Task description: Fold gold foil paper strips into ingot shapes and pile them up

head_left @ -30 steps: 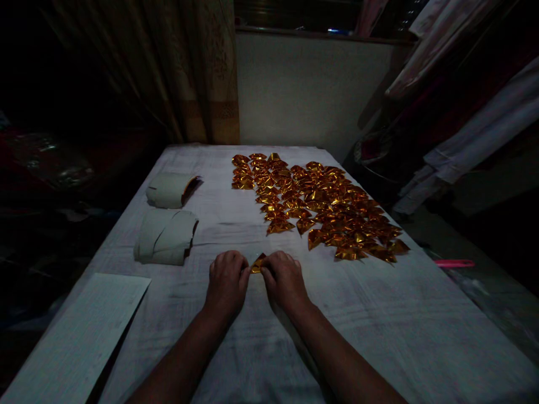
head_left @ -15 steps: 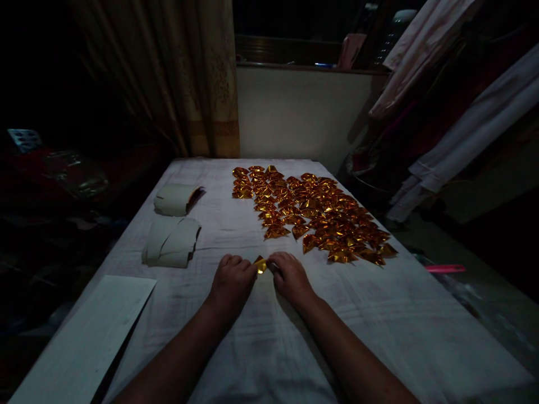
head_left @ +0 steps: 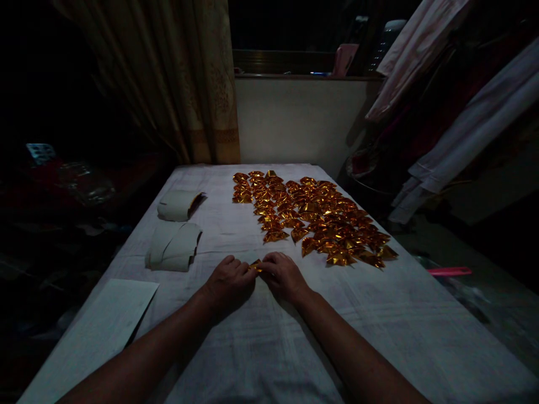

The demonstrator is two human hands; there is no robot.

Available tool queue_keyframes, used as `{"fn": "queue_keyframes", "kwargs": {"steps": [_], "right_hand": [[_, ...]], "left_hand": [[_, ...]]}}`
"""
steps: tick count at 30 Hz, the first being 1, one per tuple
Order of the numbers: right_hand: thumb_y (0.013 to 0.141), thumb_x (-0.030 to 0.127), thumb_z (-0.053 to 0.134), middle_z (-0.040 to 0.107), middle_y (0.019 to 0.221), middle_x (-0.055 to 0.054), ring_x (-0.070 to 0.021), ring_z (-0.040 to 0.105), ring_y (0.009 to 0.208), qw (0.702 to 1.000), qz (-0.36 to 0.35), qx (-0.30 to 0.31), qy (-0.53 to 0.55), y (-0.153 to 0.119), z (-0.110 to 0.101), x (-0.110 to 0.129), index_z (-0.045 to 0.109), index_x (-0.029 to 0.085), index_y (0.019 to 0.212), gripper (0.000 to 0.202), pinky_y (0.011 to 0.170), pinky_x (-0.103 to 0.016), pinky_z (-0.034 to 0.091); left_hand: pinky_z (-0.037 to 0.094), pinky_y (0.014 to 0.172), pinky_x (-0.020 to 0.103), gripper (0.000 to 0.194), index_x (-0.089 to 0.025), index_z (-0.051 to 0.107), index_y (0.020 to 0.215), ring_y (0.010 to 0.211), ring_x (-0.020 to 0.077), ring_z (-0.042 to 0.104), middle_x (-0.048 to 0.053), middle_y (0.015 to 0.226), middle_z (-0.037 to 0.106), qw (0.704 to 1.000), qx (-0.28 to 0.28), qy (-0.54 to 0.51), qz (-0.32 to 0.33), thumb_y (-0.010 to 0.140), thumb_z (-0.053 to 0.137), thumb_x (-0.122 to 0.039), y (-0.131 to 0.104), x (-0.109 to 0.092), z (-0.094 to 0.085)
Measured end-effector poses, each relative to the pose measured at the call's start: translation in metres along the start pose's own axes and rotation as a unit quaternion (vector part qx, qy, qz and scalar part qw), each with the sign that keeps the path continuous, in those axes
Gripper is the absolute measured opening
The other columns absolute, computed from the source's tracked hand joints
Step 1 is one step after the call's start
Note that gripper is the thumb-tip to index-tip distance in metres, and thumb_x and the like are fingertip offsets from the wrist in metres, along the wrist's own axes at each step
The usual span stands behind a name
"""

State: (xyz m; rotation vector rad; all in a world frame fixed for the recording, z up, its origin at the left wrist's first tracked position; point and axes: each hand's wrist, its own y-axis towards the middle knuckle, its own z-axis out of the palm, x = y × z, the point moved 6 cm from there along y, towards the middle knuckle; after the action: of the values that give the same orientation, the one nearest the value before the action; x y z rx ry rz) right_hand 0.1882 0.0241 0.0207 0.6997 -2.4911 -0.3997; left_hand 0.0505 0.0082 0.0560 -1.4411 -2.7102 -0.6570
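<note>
Between my two hands is a small gold foil piece (head_left: 255, 264), partly covered by the fingers. My left hand (head_left: 231, 279) pinches its left side, fingers curled. From the right, my right hand (head_left: 283, 274) closes on the same piece, with its fingers over the foil. Beyond the hands, several folded gold foil shapes (head_left: 311, 216) lie in rows on the pale cloth of the table (head_left: 236, 359).
Two curved grey-green stacks (head_left: 174, 246) rest on the left of the table, with a flat pale board (head_left: 105, 322) nearer. A curtain (head_left: 210, 84) hangs behind. Clothes (head_left: 475, 123) hang at the right, above a pink handle (head_left: 450, 271).
My hands have come closer together, and my right hand's fingers now cover more of the foil piece. The camera view has shifted slightly.
</note>
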Motion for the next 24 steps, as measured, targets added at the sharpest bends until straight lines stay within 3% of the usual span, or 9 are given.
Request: {"fn": "queue_keyframes", "kwargs": {"steps": [4, 7, 10, 15, 24], "right_hand": [[0.090, 0.023, 0.068, 0.069, 0.098, -0.005, -0.0189, 0.058, 0.090, 0.997, -0.050, -0.037, -0.048, -0.006, -0.001, 0.013, 0.073, 0.025, 0.092, 0.005, 0.077, -0.032, 0.041], [0.091, 0.018, 0.065, 0.071, 0.094, -0.005, -0.0181, 0.058, 0.086, 0.991, -0.112, -0.035, -0.069, -0.012, 0.002, 0.027, 0.069, 0.020, 0.088, 0.005, 0.076, -0.032, 0.039], [0.092, 0.016, 0.063, 0.071, 0.085, -0.003, -0.0172, 0.058, 0.079, 0.989, -0.130, -0.022, -0.063, -0.015, 0.004, 0.035, 0.067, 0.019, 0.089, 0.006, 0.073, -0.032, 0.037], [0.094, 0.027, 0.065, 0.072, 0.098, -0.004, -0.0178, 0.060, 0.089, 0.997, -0.080, -0.001, -0.003, -0.013, -0.001, 0.028, 0.068, 0.023, 0.100, 0.008, 0.078, -0.032, 0.037], [0.092, 0.023, 0.065, 0.066, 0.092, -0.002, -0.0197, 0.056, 0.091, 0.995, 0.082, 0.055, 0.020, 0.000, 0.008, 0.016, 0.065, 0.022, 0.084, 0.008, 0.081, -0.033, 0.035]], "left_hand": [[0.038, 0.066, 0.034, 0.013, -0.019, 0.063, 0.095, 0.065, 0.0174, 0.053, 0.002, 0.076, 0.063, 1.000, -0.021, -0.014, -0.002, 0.092, 0.051, -0.013, -0.011, 0.003, -0.004], [0.043, 0.071, 0.035, 0.011, -0.018, 0.061, 0.089, 0.075, 0.0186, 0.057, 0.004, 0.084, 0.067, 0.999, -0.015, -0.044, -0.013, 0.092, 0.053, -0.012, -0.017, 0.000, -0.007], [0.048, 0.076, 0.035, 0.014, -0.017, 0.062, 0.097, 0.083, 0.0201, 0.061, 0.006, 0.093, 0.070, 0.996, -0.004, -0.074, -0.040, 0.091, 0.052, -0.009, -0.025, -0.006, -0.009], [0.051, 0.086, 0.040, 0.035, -0.014, 0.058, 0.124, 0.102, 0.0242, 0.064, 0.011, 0.116, 0.070, 0.994, 0.001, -0.083, -0.069, 0.091, 0.049, -0.007, -0.043, -0.016, -0.005], [0.052, 0.088, 0.042, 0.032, -0.017, 0.063, 0.119, 0.104, 0.0244, 0.064, 0.009, 0.116, 0.072, 0.982, 0.004, -0.146, -0.119, 0.089, 0.054, -0.011, -0.040, -0.008, -0.006]]}}
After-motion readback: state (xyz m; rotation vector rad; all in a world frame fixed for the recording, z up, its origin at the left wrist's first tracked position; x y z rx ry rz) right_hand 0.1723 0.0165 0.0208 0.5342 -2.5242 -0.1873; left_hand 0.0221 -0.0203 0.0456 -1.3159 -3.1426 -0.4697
